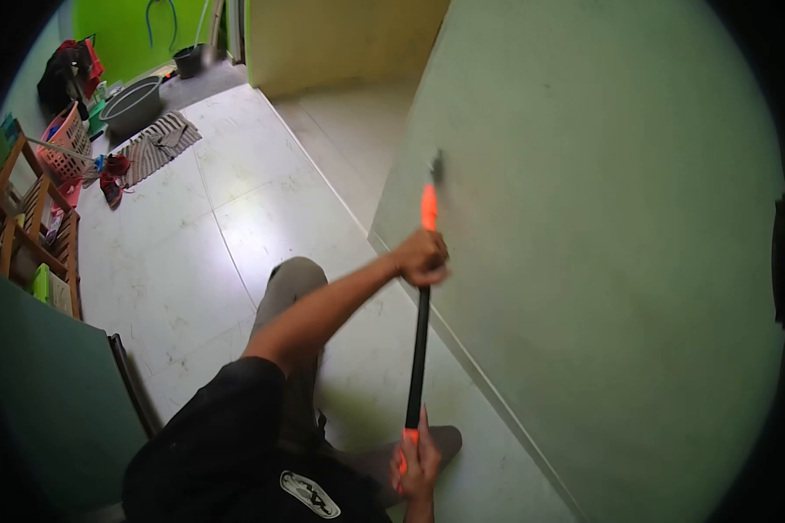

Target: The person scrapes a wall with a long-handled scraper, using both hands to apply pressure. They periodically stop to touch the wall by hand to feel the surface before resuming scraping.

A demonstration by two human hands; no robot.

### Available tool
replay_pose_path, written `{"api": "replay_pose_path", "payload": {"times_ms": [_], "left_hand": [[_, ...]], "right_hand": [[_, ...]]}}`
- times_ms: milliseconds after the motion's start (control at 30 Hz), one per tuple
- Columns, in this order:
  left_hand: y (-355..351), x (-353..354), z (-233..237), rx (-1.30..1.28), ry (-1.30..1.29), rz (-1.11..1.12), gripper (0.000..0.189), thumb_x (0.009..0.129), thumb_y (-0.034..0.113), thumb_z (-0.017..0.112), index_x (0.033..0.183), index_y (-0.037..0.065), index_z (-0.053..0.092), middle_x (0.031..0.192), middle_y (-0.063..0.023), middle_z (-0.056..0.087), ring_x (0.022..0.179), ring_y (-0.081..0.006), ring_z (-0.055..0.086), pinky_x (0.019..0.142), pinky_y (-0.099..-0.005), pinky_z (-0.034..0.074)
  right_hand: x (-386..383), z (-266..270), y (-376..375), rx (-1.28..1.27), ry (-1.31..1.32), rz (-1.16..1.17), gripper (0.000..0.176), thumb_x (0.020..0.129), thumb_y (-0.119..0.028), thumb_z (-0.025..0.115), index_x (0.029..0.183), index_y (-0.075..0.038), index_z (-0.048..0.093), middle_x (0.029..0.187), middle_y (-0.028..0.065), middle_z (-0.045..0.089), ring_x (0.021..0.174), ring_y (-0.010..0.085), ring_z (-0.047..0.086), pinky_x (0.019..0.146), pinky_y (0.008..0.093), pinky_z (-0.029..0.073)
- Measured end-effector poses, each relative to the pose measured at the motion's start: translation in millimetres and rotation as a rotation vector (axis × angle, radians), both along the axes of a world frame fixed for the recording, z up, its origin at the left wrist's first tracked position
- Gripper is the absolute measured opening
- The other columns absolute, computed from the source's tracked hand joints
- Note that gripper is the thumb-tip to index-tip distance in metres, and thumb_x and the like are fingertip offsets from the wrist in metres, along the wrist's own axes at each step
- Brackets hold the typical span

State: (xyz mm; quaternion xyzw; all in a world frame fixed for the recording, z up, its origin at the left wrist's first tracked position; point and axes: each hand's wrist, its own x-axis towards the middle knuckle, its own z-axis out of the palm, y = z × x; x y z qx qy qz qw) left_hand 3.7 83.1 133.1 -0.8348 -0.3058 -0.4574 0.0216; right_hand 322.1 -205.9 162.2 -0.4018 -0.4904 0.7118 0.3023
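Note:
A long black-and-orange pole tool (418, 357) runs up along the pale green wall (602, 218). Its small dark head (437, 166) is at the wall surface, blurred, so its exact kind cannot be told. My left hand (420, 258) is wrapped round the upper shaft, just below the upper orange section. Lower down, my right hand (417, 462) grips the orange lower end, one finger stretched along the shaft.
Pale floor tiles (201, 288) meet the wall at a skirting strip. At the left are a wooden rack (39, 209), a pink basket (65, 148), red shoes (113, 179), a striped mat (161, 148) and a grey basin (133, 106). A doorway (340, 113) opens ahead.

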Motion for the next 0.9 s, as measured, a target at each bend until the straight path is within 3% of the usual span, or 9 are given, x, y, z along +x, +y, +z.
{"api": "replay_pose_path", "payload": {"times_ms": [100, 233, 300, 400, 500, 633, 700, 800, 900], "left_hand": [[8, -51, 2, -0.045, 0.060, 0.231, 0.039, 0.077, 0.024, 0.065, 0.048, 0.008, 0.046, 0.052, -0.0124, 0.050, 0.053, -0.0350, 0.053, 0.062, -0.0437, 0.046], [-10, -10, 10, 0.045, -0.023, -0.011, 0.037, 0.078, 0.019, 0.066, 0.050, 0.007, 0.044, 0.054, -0.0112, 0.049, 0.055, -0.0344, 0.053, 0.061, -0.0438, 0.045], [-8, 6, -3, 0.020, 0.003, 0.042, 0.039, 0.077, 0.022, 0.067, 0.049, 0.008, 0.044, 0.054, -0.0111, 0.049, 0.055, -0.0345, 0.053, 0.060, -0.0445, 0.045], [19, -47, -19, -0.061, 0.015, 0.148, 0.037, 0.077, 0.027, 0.068, 0.052, 0.008, 0.049, 0.055, -0.0128, 0.049, 0.056, -0.0352, 0.054, 0.058, -0.0443, 0.043], [6, -59, 0, -0.023, -0.112, 0.298, 0.033, 0.082, 0.016, 0.066, 0.055, 0.006, 0.048, 0.056, -0.0143, 0.048, 0.059, -0.0364, 0.053, 0.063, -0.0451, 0.044], [-34, 18, 52, 0.126, 0.024, 0.037, 0.048, 0.080, 0.020, 0.071, 0.047, 0.010, 0.038, 0.052, -0.0067, 0.046, 0.054, -0.0296, 0.053, 0.064, -0.0400, 0.042], [-49, 60, 58, 0.151, 0.182, -0.046, 0.047, 0.080, 0.027, 0.072, 0.045, 0.011, 0.045, 0.052, -0.0049, 0.052, 0.055, -0.0274, 0.056, 0.064, -0.0390, 0.044], [-71, 104, 76, 0.169, 0.251, -0.108, 0.049, 0.082, 0.028, 0.071, 0.043, 0.012, 0.045, 0.051, -0.0037, 0.052, 0.055, -0.0259, 0.056, 0.064, -0.0383, 0.044], [-70, 102, 78, 0.184, 0.218, -0.127, 0.047, 0.083, 0.024, 0.070, 0.045, 0.012, 0.045, 0.053, -0.0031, 0.051, 0.056, -0.0253, 0.055, 0.066, -0.0382, 0.044]], "right_hand": [[-24, 4, 25, -0.022, -0.055, 0.028, 0.058, 0.108, -0.010, 0.048, 0.163, -0.009, 0.028, 0.065, 0.0006, 0.046, 0.041, 0.0061, 0.040, 0.035, 0.0235, 0.037], [-20, 1, -4, 0.017, 0.028, -0.031, 0.058, 0.107, -0.009, 0.048, 0.162, -0.008, 0.030, 0.065, 0.0001, 0.046, 0.040, 0.0065, 0.038, 0.035, 0.0236, 0.036], [2, -12, -13, 0.009, 0.080, -0.062, 0.057, 0.107, -0.009, 0.048, 0.162, -0.006, 0.030, 0.065, -0.0001, 0.046, 0.041, 0.0067, 0.039, 0.034, 0.0238, 0.036], [-31, 8, 31, 0.068, -0.044, 0.041, 0.057, 0.108, -0.011, 0.048, 0.162, -0.006, 0.029, 0.064, -0.0005, 0.045, 0.041, 0.0064, 0.039, 0.035, 0.0246, 0.036], [-42, 14, 42, 0.047, 0.004, 0.086, 0.059, 0.108, -0.015, 0.050, 0.162, -0.006, 0.029, 0.066, -0.0004, 0.047, 0.042, 0.0057, 0.041, 0.037, 0.0235, 0.037], [29, -20, 3, -0.018, 0.023, 0.000, 0.060, 0.106, -0.021, 0.058, 0.159, -0.005, 0.036, 0.065, -0.0007, 0.047, 0.045, 0.0066, 0.045, 0.039, 0.0233, 0.039], [54, -53, -14, -0.078, -0.219, -0.045, 0.043, 0.101, -0.020, 0.067, 0.137, 0.000, 0.058, 0.064, -0.0001, 0.052, 0.050, 0.0082, 0.051, 0.045, 0.0253, 0.043], [62, -87, -27, 0.209, -0.564, -0.170, 0.025, 0.095, -0.019, 0.075, 0.104, 0.002, 0.066, 0.065, 0.0011, 0.058, 0.058, 0.0085, 0.056, 0.054, 0.0264, 0.046], [45, -110, -34, 0.576, -0.483, -0.357, 0.017, 0.095, -0.013, 0.076, 0.095, 0.001, 0.068, 0.067, 0.0004, 0.060, 0.058, 0.0057, 0.054, 0.051, 0.0256, 0.041]]}}
